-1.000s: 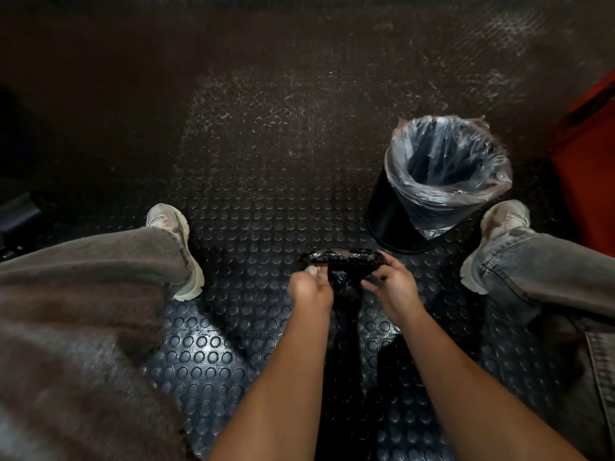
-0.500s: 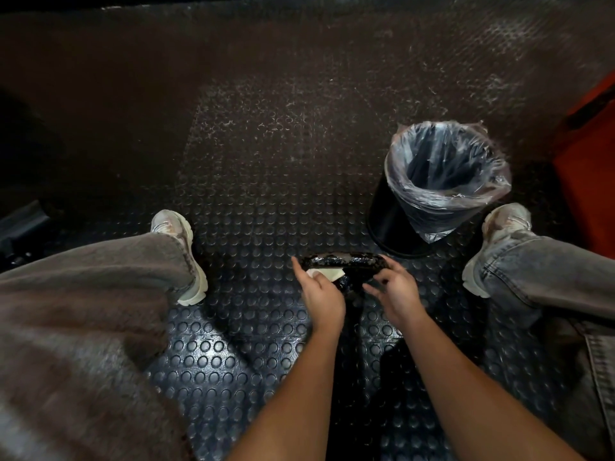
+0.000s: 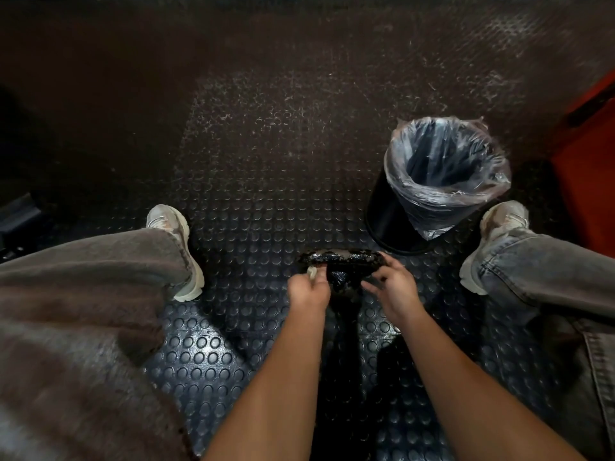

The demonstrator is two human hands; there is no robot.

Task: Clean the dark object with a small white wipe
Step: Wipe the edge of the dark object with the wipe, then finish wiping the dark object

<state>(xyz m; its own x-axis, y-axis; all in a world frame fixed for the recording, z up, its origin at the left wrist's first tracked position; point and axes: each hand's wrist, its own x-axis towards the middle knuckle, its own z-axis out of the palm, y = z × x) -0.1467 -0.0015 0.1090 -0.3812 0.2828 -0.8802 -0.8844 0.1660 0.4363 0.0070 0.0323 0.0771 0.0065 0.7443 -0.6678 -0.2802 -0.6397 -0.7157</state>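
A glossy dark object (image 3: 342, 261), wide at the top with a narrower part below, is held up between my knees above the studded floor. My left hand (image 3: 307, 289) pinches a small white wipe (image 3: 312, 271) and presses it against the object's left end. Only a corner of the wipe shows past my fingers. My right hand (image 3: 391, 289) grips the object's right side with curled fingers.
A black bin (image 3: 387, 217) lined with a clear plastic bag stands on the floor just right of the object. My shoes (image 3: 176, 234) and legs flank the hands. An orange-red surface (image 3: 585, 168) rises at the far right edge.
My left hand slid the wipe from the object's middle front back to its left end. The right hand kept its hold.
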